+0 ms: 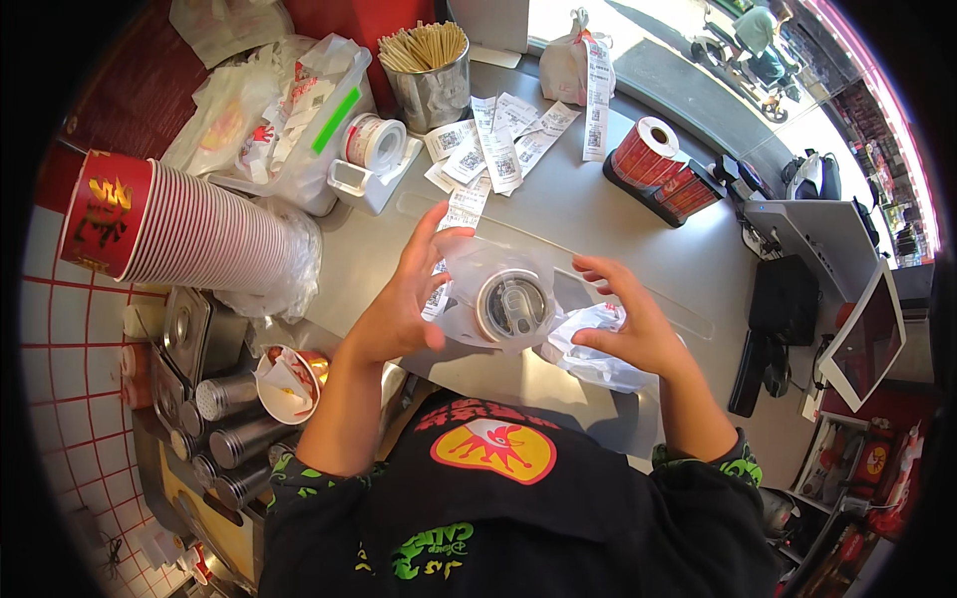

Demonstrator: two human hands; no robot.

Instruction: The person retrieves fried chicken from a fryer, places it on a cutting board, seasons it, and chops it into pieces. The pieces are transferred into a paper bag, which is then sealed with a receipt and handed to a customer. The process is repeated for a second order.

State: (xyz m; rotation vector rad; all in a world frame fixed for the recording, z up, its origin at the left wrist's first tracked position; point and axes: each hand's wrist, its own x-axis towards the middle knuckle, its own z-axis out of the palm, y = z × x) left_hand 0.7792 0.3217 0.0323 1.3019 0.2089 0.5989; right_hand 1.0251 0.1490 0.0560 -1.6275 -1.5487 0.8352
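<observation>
A lidded drink container (516, 305), with a dark top and a tab-like shape in its lid, stands inside a translucent plastic bag (471, 261). The bag's mouth spreads around it. On the left side, my left hand (396, 299) has its fingers apart beside the bag; whether its fingertips brush the film I cannot tell. My right hand (632, 318) is spread on the other side, over a crumpled white plastic bag (579, 351) with red print. Nothing shows gripped in either hand. A printed receipt slip (465, 205) lies behind my left fingers.
Loose receipts (493, 153) cover the far steel counter (359, 258). A tin of wooden sticks (426, 82), a tied bag (572, 67) and a red label roll (650, 153) stand beyond. Stacked paper cups (202, 224) and shakers (243, 448) are left; a screen (860, 336) is right.
</observation>
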